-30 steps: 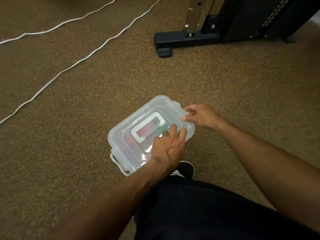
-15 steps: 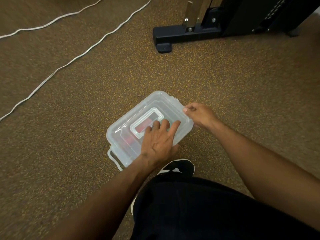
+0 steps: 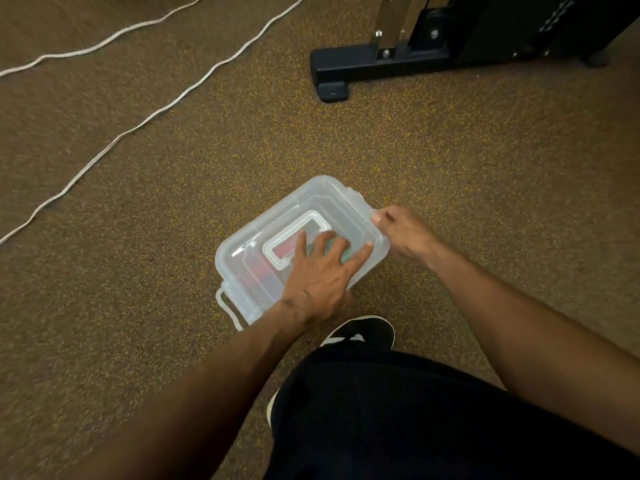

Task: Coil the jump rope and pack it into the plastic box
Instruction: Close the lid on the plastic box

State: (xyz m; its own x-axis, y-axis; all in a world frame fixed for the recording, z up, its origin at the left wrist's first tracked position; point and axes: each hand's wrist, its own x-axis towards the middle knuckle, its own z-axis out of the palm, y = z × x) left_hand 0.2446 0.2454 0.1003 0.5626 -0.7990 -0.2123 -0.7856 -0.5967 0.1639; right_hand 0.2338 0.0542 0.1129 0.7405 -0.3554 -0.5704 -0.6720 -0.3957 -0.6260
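The clear plastic box [image 3: 311, 199] sits on the carpet with its lid on. Through the lid I make out red [image 3: 282, 250] and green [image 3: 346, 253] parts of the jump rope, blurred by the plastic. My left hand [image 3: 318, 275] lies flat on the lid, fingers spread beside the recessed handle [image 3: 313, 216]. My right hand [image 3: 405, 233] is curled around the latch at the box's right end, thumb on the lid's corner. The latch at the left end [image 3: 227, 306] hangs loose, away from the box.
Two white cords [image 3: 138, 126] [image 3: 86, 48] run across the carpet at the left. A black machine base [image 3: 363, 62] stands at the back right. My black shoe [image 3: 360, 332] and dark trouser leg [image 3: 415, 410] are just below the box.
My left hand has slid from the lid's near edge towards its middle and spread its fingers flat. My right hand has stayed at the right end latch.
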